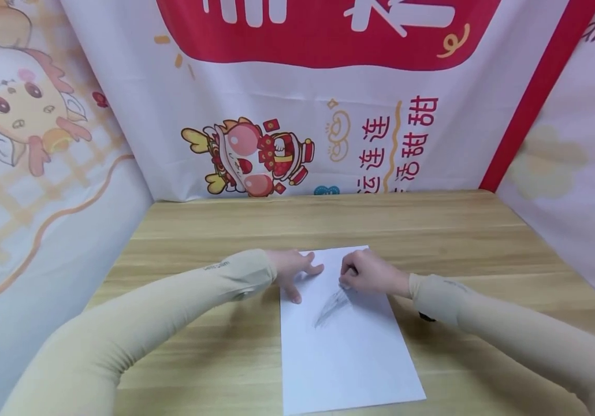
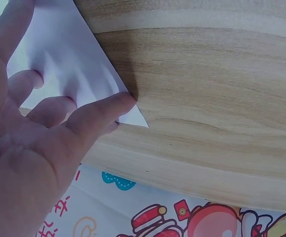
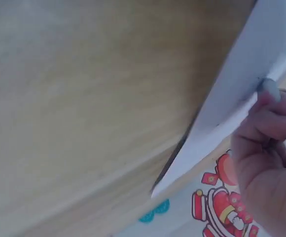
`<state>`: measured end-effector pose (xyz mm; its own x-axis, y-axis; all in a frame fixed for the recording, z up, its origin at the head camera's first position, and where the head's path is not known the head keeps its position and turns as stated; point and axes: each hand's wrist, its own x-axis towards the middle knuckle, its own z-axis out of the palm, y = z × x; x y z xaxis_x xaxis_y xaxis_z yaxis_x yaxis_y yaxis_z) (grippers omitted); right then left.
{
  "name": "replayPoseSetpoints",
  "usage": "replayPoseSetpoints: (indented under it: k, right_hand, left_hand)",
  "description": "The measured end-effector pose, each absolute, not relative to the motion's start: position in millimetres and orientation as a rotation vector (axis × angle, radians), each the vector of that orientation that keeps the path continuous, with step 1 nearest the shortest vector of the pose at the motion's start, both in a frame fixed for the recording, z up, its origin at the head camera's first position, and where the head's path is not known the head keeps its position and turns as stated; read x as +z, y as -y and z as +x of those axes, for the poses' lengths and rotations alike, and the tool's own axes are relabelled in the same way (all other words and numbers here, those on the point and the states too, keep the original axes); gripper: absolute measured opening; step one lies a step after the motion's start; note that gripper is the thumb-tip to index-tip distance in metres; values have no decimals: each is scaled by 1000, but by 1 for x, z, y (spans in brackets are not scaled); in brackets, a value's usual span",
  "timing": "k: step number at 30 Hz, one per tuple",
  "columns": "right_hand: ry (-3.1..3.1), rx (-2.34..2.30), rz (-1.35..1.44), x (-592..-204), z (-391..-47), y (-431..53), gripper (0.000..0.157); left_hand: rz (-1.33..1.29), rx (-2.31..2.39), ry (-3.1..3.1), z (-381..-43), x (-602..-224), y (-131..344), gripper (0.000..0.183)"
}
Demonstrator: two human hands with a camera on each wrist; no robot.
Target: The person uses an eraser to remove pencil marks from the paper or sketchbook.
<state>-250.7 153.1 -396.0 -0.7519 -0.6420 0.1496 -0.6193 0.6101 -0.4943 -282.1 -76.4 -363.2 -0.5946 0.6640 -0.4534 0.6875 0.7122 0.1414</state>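
Note:
A white sheet of paper (image 1: 349, 364) lies on the wooden table and bears a smeared grey patch of pencil shading (image 1: 333, 307). On its upper left part rests my left hand (image 1: 293, 270), fingers spread; the left wrist view shows that hand (image 2: 44, 128) with fingertips on the sheet near a corner. My right hand (image 1: 371, 273) is curled at the upper end of the shading, close over the paper. Between its fingertips it pinches a small whitish-grey eraser (image 3: 268, 90), mostly covered by the fingers.
The wooden table (image 1: 199, 364) extends around the sheet on all sides. Behind its far edge hangs a white cloth banner (image 1: 162, 138) with red print and a cartoon figure. Printed cloths also hang at the left (image 1: 110, 196) and right (image 1: 562, 190).

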Motion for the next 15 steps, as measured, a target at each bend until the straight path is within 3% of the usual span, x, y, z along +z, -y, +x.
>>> replayPoseSetpoints:
  k: [8,15]
  right_hand:
    - [-2702,-782,-1201,-389,-241,-151,16]
    - [-2776,-778,-1051,-394,-248,-151,15]
  left_hand:
    - [1056,-51,-2434,-277,-356,81,88]
    - [1068,-77,-2450,-276,-360,80,87]
